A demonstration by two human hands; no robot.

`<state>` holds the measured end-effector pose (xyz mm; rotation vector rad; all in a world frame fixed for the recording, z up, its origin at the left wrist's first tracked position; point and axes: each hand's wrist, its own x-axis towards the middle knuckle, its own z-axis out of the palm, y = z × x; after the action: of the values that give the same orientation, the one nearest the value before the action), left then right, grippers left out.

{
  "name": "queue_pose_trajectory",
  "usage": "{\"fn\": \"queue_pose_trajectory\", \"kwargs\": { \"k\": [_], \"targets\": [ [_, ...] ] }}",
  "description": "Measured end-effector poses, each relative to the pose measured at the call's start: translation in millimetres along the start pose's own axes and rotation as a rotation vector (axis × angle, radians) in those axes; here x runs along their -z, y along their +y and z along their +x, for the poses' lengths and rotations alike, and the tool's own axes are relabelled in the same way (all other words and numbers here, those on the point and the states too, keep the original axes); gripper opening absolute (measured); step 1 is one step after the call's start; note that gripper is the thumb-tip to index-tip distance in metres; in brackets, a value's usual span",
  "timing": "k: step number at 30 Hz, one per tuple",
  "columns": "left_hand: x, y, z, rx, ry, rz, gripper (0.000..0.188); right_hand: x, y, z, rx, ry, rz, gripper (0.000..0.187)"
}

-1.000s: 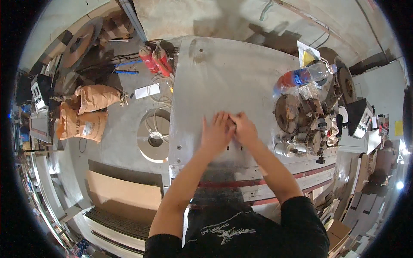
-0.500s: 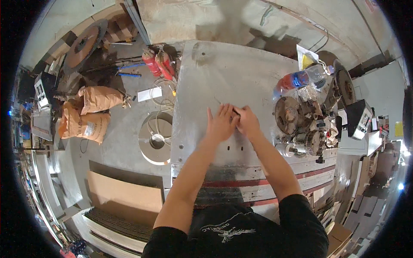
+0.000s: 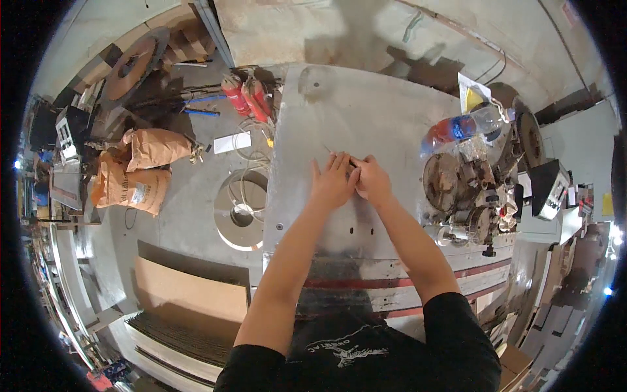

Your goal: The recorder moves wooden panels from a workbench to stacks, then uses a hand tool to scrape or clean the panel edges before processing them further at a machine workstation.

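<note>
Bench, one: broad, grey, metal-topped, with red-striped rails along its near edge. Cardboard sheets, a stack, low at the left of the bench. Machine assembly, grimy, of wheels and fittings, on the bench's right side. Paper sacks, two, brown, on the floor well to the left. Plastic bottle, clear with reddish contents, lying beside the machine assembly. Left hand, one: fingers extended and slightly spread, tips at the right hand's fingers; whether it grips anything cannot be told. Right hand, one: fingers curled inward, seemingly closed on the item below. Small dark item, one, mostly hidden: between the two hands, over the middle of the bench; its kind cannot be made out. Handling note, by judgement: so small a piece is best steadied by one hand while the other works it with the fingertips, pressure light and even, wrists kept low over the bench so that a slip lands on the flat metal.
</note>
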<state>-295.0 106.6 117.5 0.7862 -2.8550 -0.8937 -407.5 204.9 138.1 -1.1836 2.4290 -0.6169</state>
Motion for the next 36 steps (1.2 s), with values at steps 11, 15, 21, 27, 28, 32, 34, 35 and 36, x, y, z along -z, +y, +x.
{"fn": "queue_pose_trajectory", "kwargs": {
  "k": [11, 15, 21, 27, 28, 32, 34, 35, 36],
  "targets": [
    [-17.6, 1.2, -44.6, -0.015, 0.047, 0.043, 0.068, -17.7, 9.2, -36.1, 0.049, 0.055, -0.036, 0.040],
    [24.2, -9.5, 20.1, -0.030, -0.020, 0.115, 0.065, 2.9, -17.0, 16.3, 0.028, 0.086, -0.102, 0.037],
    [28.7, -21.0, -90.1, 0.070, 0.514, -0.404, 0.072, -34.5, -3.4, -81.7, -0.305, -0.189, 0.820, 0.039],
    [-0.8, -50.9, -239.2, 0.525, 0.018, -1.236, 0.024, -76.4, 6.0, -230.6, -0.363, -0.717, 0.837, 0.041],
    [6.9, -44.8, -252.1, 0.521, 0.019, -1.237, 0.024, -69.1, -4.6, -241.4, -0.361, -0.714, 0.836, 0.041],
    [20.1, -22.1, -287.5, 0.528, 0.059, -1.133, 0.026, -58.5, -23.8, -264.1, -0.327, -0.826, 1.068, 0.047],
    [17.4, -15.8, -299.0, 0.522, 0.153, -1.060, 0.027, -64.0, -29.4, -263.7, -0.468, -0.785, 1.237, 0.046],
    [17.9, -12.7, -304.8, 0.493, 0.198, -1.025, 0.029, -59.8, -34.3, -263.3, -0.456, -0.792, 1.228, 0.046],
    [17.9, -10.9, -311.2, 0.466, 0.243, -0.990, 0.030, -54.5, -37.7, -260.5, -0.488, -0.738, 1.320, 0.045]
  ]
}}
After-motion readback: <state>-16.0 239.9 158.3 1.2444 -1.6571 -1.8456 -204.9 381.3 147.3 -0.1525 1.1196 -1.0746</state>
